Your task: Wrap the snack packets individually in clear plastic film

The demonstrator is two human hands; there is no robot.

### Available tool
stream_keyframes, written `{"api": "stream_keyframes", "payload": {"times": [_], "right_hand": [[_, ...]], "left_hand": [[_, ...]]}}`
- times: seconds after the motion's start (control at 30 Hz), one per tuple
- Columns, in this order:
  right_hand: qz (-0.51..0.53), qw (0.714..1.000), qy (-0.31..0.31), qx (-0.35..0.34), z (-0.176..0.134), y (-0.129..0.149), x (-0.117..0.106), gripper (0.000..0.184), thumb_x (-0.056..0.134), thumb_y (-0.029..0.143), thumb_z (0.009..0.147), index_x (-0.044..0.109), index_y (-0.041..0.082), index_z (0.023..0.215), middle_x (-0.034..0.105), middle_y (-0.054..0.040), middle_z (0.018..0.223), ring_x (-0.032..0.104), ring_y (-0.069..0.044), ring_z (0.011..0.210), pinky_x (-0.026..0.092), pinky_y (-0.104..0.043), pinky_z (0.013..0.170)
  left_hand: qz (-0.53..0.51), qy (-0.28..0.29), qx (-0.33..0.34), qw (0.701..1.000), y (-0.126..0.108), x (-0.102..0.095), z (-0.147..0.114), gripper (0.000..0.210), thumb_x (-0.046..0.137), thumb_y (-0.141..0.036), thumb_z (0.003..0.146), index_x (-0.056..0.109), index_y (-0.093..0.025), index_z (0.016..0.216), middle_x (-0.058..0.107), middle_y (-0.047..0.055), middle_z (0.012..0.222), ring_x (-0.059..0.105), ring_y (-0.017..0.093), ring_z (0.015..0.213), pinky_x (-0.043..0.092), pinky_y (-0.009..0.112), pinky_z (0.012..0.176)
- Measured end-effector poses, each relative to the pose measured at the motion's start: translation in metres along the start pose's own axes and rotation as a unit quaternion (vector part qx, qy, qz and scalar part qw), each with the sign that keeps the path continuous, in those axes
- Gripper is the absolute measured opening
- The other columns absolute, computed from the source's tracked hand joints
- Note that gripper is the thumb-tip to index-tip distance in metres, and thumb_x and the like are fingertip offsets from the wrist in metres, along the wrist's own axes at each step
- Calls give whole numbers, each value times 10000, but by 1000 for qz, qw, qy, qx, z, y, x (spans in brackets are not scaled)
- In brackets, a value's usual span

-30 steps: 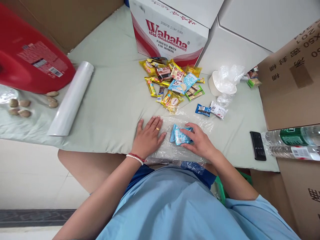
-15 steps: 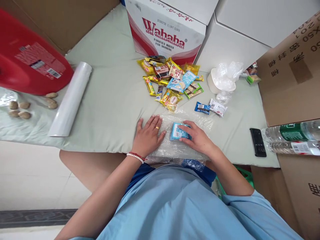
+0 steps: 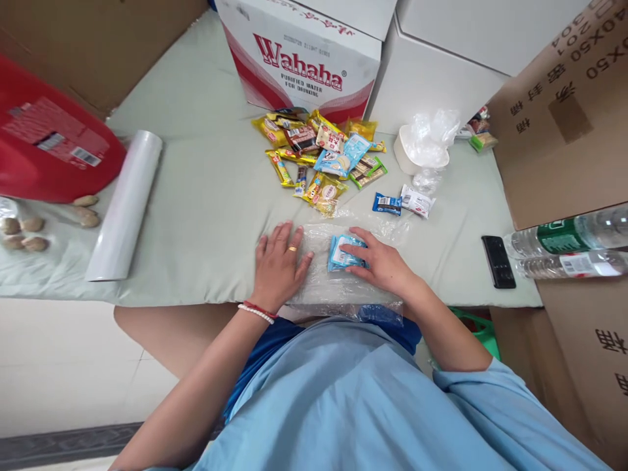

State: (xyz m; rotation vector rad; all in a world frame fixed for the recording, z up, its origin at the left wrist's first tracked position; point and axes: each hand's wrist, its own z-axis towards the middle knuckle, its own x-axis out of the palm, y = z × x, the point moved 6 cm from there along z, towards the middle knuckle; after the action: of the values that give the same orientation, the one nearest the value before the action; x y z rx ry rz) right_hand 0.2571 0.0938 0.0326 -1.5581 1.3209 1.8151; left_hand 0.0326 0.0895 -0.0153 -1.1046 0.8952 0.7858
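Lying closer together than a second earlier, the blue packets (image 3: pixel 335 261) made a tighter stack on the clear film (image 3: pixel 318 288), so the arranging seemed further along. The right hand (image 3: pixel 385 263), thumb and fingers part-curled and spread, touched them; whether it gripped, I could not tell. The left hand (image 3: pixel 277 265) lay flat, thumb wide, at the film's left edge. Beyond sat the snack pile (image 3: pixel 334 163).

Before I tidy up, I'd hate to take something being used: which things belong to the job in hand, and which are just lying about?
Likely in use:
blue packets, under the right hand
clear film beneath them, by the left hand
perhaps the snack pile

Apparently lying about:
phone
bottles
red jug
nuts
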Motion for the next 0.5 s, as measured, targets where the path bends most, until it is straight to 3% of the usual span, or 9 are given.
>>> {"api": "stream_keyframes", "payload": {"times": [0.07,0.13,0.23,0.33,0.4,0.5], "right_hand": [[10,1000,-27,-5,-8,3,-10,515,732,484,973,650,309,1450,417,-119,1698,589,-333,1415,610,-466,1002],[30,996,-85,-4,-24,4,-25,471,694,504,996,663,289,1413,488,-135,1636,635,-302,1345,611,-434,977],[77,986,-148,-21,-54,5,-39,226,615,395,1055,739,259,1186,736,-103,1237,725,-225,1060,603,-368,887],[125,977,-169,-31,-77,3,-41,171,596,300,1063,737,246,983,745,-41,881,699,-190,827,575,-338,766],[132,971,-198,3,-79,-2,-38,162,602,307,1061,740,250,997,748,-45,890,689,-201,835,570,-358,777],[97,972,-211,38,-60,-8,-25,233,670,399,1025,737,263,1203,756,-97,1141,667,-268,1072,546,-460,976]], "left_hand": [[4,-49,12,999,4,-10,-7,603,483,-461,1062,455,-183,1597,411,207,1690,301,383,1619,249,649,1293],[8,-74,72,995,3,-19,-17,577,540,-377,1045,449,-239,1598,470,170,1662,316,359,1617,198,647,1319],[-30,-17,203,979,-4,-26,-33,561,521,-215,1023,471,-344,1566,588,75,1580,434,278,1563,246,592,1333],[-99,31,232,967,-6,-31,-35,443,479,-178,1020,593,-292,1433,687,77,1452,536,240,1483,454,498,1236],[-119,37,207,970,-6,-32,-27,353,457,-194,1031,661,-250,1314,717,97,1384,575,243,1437,523,476,1169],[-101,79,194,973,-10,-20,-12,349,441,-236,1037,689,-248,1282,695,104,1417,566,269,1435,514,515,1165]]}}
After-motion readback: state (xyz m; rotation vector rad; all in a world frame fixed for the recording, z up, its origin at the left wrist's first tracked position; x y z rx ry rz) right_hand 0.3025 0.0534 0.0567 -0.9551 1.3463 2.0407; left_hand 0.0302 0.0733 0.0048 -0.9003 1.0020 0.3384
